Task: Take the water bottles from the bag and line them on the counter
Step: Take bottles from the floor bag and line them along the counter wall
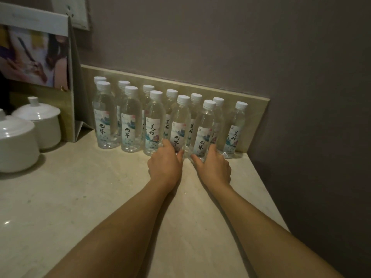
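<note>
Two bare forearms reach forward from the bottom edge, and we see them cross the pale beige stone desk [84,197] toward the far right corner. Our left hand [164,166] is curled around the base of one clear plastic water bottle with a white cap and printed label [180,125], thumb and fingers touching its lower sides. Our right hand [213,167] grips the base of the neighbouring clear white-capped water bottle [204,129] in the same way. Both bottles stand upright on the desk, just beside each other, at the right end of the front row.

Left of them in that front row stand three more bottles of the same kind [130,121], upright and close together. Behind, touching or nearly touching the low tan stone backsplash [259,121], a second row of matching bottles [171,105] runs along the wall; its rightmost bottle [235,131] stands a little apart from the others.

At the left edge sit two white ceramic lidded cups [30,129], near the bottles but not touching them. Behind the cups a folded cardboard display stand with a blurred photograph [36,57] stands upright. Farthest back are the grey-brown wall [220,41] and a white wall socket plate [70,11] above the stand.
</note>
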Available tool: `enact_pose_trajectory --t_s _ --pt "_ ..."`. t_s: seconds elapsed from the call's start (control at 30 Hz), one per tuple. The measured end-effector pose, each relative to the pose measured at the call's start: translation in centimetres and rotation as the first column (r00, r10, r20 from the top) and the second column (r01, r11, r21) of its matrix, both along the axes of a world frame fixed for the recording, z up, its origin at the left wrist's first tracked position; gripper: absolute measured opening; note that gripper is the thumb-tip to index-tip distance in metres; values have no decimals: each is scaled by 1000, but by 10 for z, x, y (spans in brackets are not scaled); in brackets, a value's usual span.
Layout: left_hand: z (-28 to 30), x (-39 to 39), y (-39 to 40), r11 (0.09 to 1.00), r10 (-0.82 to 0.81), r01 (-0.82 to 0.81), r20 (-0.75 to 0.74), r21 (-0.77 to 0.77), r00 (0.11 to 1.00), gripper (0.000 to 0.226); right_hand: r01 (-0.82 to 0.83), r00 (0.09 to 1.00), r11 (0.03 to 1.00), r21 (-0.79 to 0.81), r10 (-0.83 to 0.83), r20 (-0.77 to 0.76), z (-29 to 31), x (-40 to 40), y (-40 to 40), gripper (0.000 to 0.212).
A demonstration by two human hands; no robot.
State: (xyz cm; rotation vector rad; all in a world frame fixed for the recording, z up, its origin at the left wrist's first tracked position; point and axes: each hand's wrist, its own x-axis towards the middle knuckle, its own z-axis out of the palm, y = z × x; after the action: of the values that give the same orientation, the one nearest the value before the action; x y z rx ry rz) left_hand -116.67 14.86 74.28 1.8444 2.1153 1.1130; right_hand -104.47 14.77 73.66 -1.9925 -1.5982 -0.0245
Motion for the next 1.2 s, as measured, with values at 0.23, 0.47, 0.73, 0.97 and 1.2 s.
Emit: enact_pose_trajectory --t_s 0.23,0.47,0.73,0.97,1.2 --pt "-3 0 1 1000 -7 7 -3 0 1000 35 -11 1000 1000 14 11 -8 -2 1 2 44" --pt "-4 -2 -1 1000 -10 10 -5 6 1000 35 -27 1000 999 23 27 -6 -3 2 2 43" --pt "-3 -2 0 1000 -5 6 8 -11 1000 32 -24 1000 999 29 25 -7 -3 2 4 44" --pt "-5 -3 2 1000 3 -3 26 -9 1000 36 -8 1000 999 39 8 14 -3 0 3 44" --pt "-3 -6 -2 1000 -17 17 151 0 988 43 8 999 1000 27 -9 40 -1 -2 1 47"
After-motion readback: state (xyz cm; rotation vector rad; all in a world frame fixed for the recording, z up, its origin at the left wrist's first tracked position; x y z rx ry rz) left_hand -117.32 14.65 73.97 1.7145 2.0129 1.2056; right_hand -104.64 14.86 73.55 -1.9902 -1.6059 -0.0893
